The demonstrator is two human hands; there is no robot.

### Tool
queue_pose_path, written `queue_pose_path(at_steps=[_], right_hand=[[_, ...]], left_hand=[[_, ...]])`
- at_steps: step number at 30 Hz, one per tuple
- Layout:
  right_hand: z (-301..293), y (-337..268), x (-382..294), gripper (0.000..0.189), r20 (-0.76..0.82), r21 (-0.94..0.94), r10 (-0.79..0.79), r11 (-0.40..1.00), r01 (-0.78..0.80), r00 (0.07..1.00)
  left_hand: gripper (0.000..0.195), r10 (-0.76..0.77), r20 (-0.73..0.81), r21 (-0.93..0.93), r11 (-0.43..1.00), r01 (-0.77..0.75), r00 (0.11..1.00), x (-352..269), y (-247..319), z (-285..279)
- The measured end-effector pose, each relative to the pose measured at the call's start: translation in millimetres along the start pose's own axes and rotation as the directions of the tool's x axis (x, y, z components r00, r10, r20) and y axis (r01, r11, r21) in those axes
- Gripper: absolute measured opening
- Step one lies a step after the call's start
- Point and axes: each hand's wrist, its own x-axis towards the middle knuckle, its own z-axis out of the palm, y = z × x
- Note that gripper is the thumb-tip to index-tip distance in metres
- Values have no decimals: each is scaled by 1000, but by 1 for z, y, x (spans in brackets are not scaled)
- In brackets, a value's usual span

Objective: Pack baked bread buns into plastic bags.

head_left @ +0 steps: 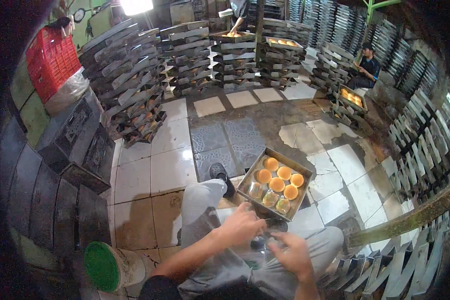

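Observation:
I sit with my hands low over my lap, in front of a square metal baking tray. Several round golden buns lie bare in the tray. Three buns along its near side are in clear plastic wrappers. My left hand is just beyond the tray's near edge, fingers bent and pinching a clear plastic bag. On the other side of this bag, my right hand grips it between thumb and fingers. Motion blur and the fingers hide part of the bag, and its contents are unclear.
Stacked trays stand across the back, with more stacks at right. A wooden beam juts in there. At left are a green-lidded bucket, dark boxes and a red crate. Two people work farther off.

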Motion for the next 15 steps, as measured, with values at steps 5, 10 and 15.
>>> queue_pose_path(at_steps=[5, 10, 15], right_hand=[[39, 26, 6, 71, 213, -37, 69, 997, -63, 975], [59, 91, 10, 98, 296, 245, 187, 933, -264, 937], [89, 44, 79, 119, 139, 126, -259, 962, 243, 956]], left_hand=[[42, 152, -15, -162, 975, -152, 988, 1, -5, 15], [64, 81, -33, -237, 968, -87, 996, 18, 13, -5], [72, -621, 127, -936, 183, 301, 774, 22, -21, 27]])
